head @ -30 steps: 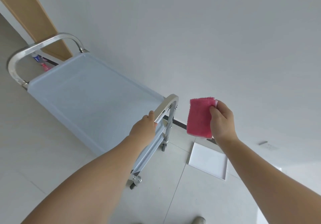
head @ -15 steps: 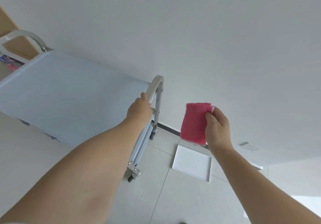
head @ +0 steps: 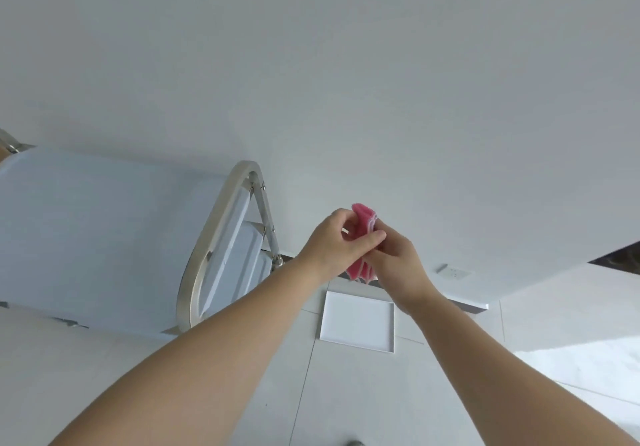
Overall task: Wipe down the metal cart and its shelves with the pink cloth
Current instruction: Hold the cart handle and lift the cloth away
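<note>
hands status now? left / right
Left hand: fingers curled on the pink cloth, off the cart handle.
Right hand: gripping the same cloth.

Pink cloth (head: pixel 363 219), plain, with a paler pink-white stitched edge. Cart top shelf (head: pixel 104 238) pale blue-white, no pattern; cart handle (head: pixel 221 231) brushed silver metal. Tray (head: pixel 356 321) on the floor plain white. Floor tiles (head: pixel 363 393) light grey with thin darker grout lines. Wall (head: pixel 346 82) flat off-white; wall socket (head: pixel 453 271) white.
</note>
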`<state>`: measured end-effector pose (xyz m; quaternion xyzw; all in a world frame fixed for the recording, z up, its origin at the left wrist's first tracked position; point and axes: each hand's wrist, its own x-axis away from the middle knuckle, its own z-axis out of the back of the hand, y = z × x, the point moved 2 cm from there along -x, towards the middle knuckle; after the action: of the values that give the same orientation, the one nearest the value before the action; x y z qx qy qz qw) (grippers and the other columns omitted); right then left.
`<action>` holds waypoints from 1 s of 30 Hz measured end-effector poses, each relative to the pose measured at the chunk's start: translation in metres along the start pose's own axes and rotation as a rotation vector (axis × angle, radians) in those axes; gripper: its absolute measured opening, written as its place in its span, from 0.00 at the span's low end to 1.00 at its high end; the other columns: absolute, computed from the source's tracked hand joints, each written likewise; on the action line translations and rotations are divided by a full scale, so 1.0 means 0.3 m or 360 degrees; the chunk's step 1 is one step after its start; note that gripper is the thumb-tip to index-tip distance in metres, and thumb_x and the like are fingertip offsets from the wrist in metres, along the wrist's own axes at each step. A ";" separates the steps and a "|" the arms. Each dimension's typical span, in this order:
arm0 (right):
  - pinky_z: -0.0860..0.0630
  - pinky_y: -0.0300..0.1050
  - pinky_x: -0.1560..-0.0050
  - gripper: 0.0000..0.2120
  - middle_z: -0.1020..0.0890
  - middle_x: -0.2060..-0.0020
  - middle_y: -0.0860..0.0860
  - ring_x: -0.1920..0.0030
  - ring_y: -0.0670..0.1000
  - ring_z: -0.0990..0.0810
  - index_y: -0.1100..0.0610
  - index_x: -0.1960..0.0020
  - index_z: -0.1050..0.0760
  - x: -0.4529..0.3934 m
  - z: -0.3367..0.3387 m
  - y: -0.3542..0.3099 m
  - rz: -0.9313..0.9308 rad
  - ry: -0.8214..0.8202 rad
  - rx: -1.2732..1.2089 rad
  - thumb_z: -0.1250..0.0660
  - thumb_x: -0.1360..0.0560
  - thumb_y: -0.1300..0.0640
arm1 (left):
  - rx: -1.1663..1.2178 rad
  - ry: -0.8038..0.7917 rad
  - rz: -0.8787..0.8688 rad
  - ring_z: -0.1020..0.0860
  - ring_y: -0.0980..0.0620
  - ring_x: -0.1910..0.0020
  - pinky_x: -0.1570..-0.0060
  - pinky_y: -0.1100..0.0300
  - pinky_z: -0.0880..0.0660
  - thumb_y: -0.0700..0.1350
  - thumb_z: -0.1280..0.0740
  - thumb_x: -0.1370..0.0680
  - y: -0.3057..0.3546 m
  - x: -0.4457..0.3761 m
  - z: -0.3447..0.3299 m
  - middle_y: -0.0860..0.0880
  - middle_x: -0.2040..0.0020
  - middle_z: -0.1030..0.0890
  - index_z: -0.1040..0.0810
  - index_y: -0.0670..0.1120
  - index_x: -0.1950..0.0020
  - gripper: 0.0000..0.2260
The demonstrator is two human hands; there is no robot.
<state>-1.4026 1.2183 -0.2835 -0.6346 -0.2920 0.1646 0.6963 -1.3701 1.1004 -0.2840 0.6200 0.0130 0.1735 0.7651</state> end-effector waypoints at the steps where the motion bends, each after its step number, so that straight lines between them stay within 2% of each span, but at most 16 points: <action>1: 0.25 0.46 0.64 0.31 0.17 0.57 0.56 0.64 0.55 0.21 0.45 0.33 0.30 -0.001 0.026 0.022 -0.0041 -0.0027 -0.0008 0.46 0.28 0.71 | -0.0043 0.0031 -0.0005 0.21 0.62 0.60 0.64 0.65 0.23 0.61 0.29 0.34 -0.015 -0.018 -0.027 0.57 0.54 0.20 0.26 0.53 0.51 0.18; 3: 0.24 0.45 0.62 0.32 0.16 0.56 0.56 0.60 0.55 0.19 0.49 0.31 0.31 -0.015 0.084 0.074 -0.0125 0.0005 -0.0049 0.46 0.30 0.72 | -0.0078 0.0003 -0.0023 0.21 0.61 0.59 0.60 0.66 0.25 0.60 0.31 0.32 -0.060 -0.062 -0.080 0.59 0.55 0.20 0.25 0.55 0.52 0.14; 6: 0.23 0.48 0.55 0.23 0.17 0.54 0.60 0.55 0.54 0.18 0.51 0.34 0.27 -0.041 0.173 0.164 -0.0233 0.0111 -0.0187 0.41 0.26 0.66 | -0.0058 -0.0115 0.0028 0.20 0.53 0.58 0.55 0.58 0.23 0.50 0.35 0.25 -0.149 -0.139 -0.156 0.59 0.58 0.19 0.22 0.55 0.53 0.04; 7: 0.22 0.48 0.55 0.20 0.17 0.54 0.59 0.55 0.53 0.18 0.52 0.36 0.26 -0.050 0.195 0.200 -0.0241 0.0138 -0.0219 0.40 0.25 0.66 | -0.0034 -0.0139 0.0075 0.20 0.51 0.58 0.53 0.54 0.22 0.49 0.36 0.25 -0.182 -0.165 -0.178 0.58 0.60 0.20 0.21 0.54 0.54 0.04; 9: 0.22 0.49 0.58 0.18 0.17 0.60 0.61 0.60 0.55 0.18 0.53 0.38 0.24 -0.075 0.219 0.280 -0.0263 0.0165 -0.0151 0.41 0.24 0.67 | 0.0049 -0.0199 0.0179 0.20 0.53 0.58 0.50 0.51 0.22 0.54 0.35 0.27 -0.252 -0.213 -0.232 0.59 0.61 0.20 0.22 0.53 0.56 0.07; 12: 0.28 0.55 0.61 0.21 0.22 0.66 0.67 0.67 0.59 0.23 0.56 0.44 0.24 -0.124 0.225 0.418 -0.0342 0.0130 -0.0049 0.46 0.30 0.72 | -0.0024 -0.0186 0.0206 0.20 0.55 0.56 0.54 0.58 0.22 0.64 0.33 0.32 -0.366 -0.273 -0.302 0.59 0.56 0.20 0.24 0.56 0.55 0.14; 14: 0.26 0.51 0.61 0.27 0.22 0.64 0.66 0.64 0.60 0.23 0.54 0.38 0.25 -0.157 0.252 0.518 -0.0400 0.0130 -0.0223 0.46 0.32 0.73 | -0.0002 -0.0184 0.0272 0.20 0.52 0.55 0.53 0.52 0.21 0.61 0.35 0.29 -0.466 -0.311 -0.334 0.57 0.57 0.20 0.24 0.56 0.55 0.10; 17: 0.22 0.44 0.60 0.19 0.19 0.58 0.62 0.59 0.59 0.19 0.56 0.40 0.23 -0.214 0.297 0.709 -0.0520 0.0212 -0.0443 0.41 0.27 0.69 | -0.0002 -0.0208 0.0412 0.21 0.43 0.52 0.49 0.43 0.23 0.53 0.40 0.25 -0.660 -0.373 -0.394 0.47 0.58 0.20 0.23 0.48 0.55 0.11; 19: 0.20 0.50 0.59 0.12 0.17 0.56 0.60 0.56 0.57 0.18 0.56 0.50 0.20 -0.253 0.323 0.848 -0.0696 0.0430 -0.0203 0.39 0.26 0.67 | -0.0056 -0.0168 0.0512 0.22 0.40 0.53 0.49 0.47 0.23 0.49 0.43 0.22 -0.783 -0.405 -0.429 0.41 0.57 0.21 0.24 0.43 0.52 0.12; 20: 0.21 0.55 0.56 0.11 0.18 0.56 0.60 0.56 0.56 0.19 0.56 0.54 0.21 -0.287 0.338 0.945 -0.0774 0.0517 -0.0032 0.39 0.27 0.67 | -0.0118 -0.0117 0.0535 0.23 0.42 0.55 0.52 0.54 0.24 0.47 0.44 0.20 -0.863 -0.434 -0.450 0.43 0.59 0.22 0.25 0.42 0.53 0.11; 21: 0.22 0.54 0.55 0.10 0.18 0.56 0.61 0.58 0.55 0.21 0.56 0.56 0.22 -0.323 0.353 1.044 -0.0833 0.0572 0.0103 0.39 0.27 0.67 | -0.0210 -0.0052 0.0543 0.25 0.45 0.57 0.58 0.63 0.27 0.45 0.45 0.20 -0.946 -0.468 -0.465 0.47 0.61 0.24 0.26 0.43 0.53 0.10; 22: 0.22 0.54 0.55 0.09 0.19 0.55 0.63 0.59 0.55 0.23 0.58 0.56 0.23 -0.359 0.368 1.144 -0.0867 0.0602 0.0199 0.40 0.28 0.68 | -0.0301 0.0022 0.0547 0.27 0.48 0.59 0.63 0.64 0.33 0.45 0.46 0.19 -1.034 -0.504 -0.476 0.50 0.62 0.25 0.27 0.44 0.53 0.09; 24: 0.23 0.54 0.56 0.09 0.20 0.56 0.63 0.60 0.56 0.23 0.61 0.50 0.25 -0.432 0.396 1.339 -0.0864 0.0626 0.0388 0.41 0.28 0.67 | -0.0453 0.0120 0.0587 0.29 0.49 0.59 0.63 0.61 0.37 0.45 0.47 0.19 -1.223 -0.569 -0.492 0.49 0.59 0.26 0.28 0.44 0.49 0.10; 27: 0.24 0.48 0.61 0.21 0.24 0.60 0.48 0.60 0.51 0.22 0.51 0.37 0.34 -0.510 0.436 1.638 -0.0813 0.0688 0.0650 0.41 0.27 0.65 | -0.0559 0.0176 0.0641 0.27 0.52 0.58 0.64 0.61 0.35 0.45 0.47 0.18 -1.534 -0.650 -0.529 0.50 0.54 0.26 0.29 0.45 0.42 0.10; 28: 0.25 0.47 0.61 0.23 0.25 0.59 0.46 0.60 0.51 0.23 0.48 0.36 0.36 -0.532 0.443 1.742 -0.0777 0.0687 0.0708 0.42 0.27 0.66 | -0.0552 0.0188 0.0648 0.27 0.53 0.57 0.64 0.63 0.35 0.45 0.47 0.18 -1.639 -0.677 -0.548 0.51 0.52 0.27 0.30 0.46 0.40 0.10; 30: 0.26 0.46 0.60 0.22 0.26 0.60 0.46 0.59 0.52 0.23 0.47 0.39 0.34 -0.575 0.445 1.950 -0.0719 0.0618 0.0822 0.43 0.27 0.67 | -0.0538 0.0175 0.0645 0.28 0.54 0.55 0.64 0.66 0.35 0.44 0.45 0.19 -1.833 -0.726 -0.596 0.51 0.50 0.28 0.34 0.50 0.34 0.13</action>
<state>-1.5357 1.3021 -0.8877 -0.3776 -0.2363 -0.0479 0.8940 -1.4797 1.1137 -0.8921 0.4632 -0.0989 0.3562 0.8055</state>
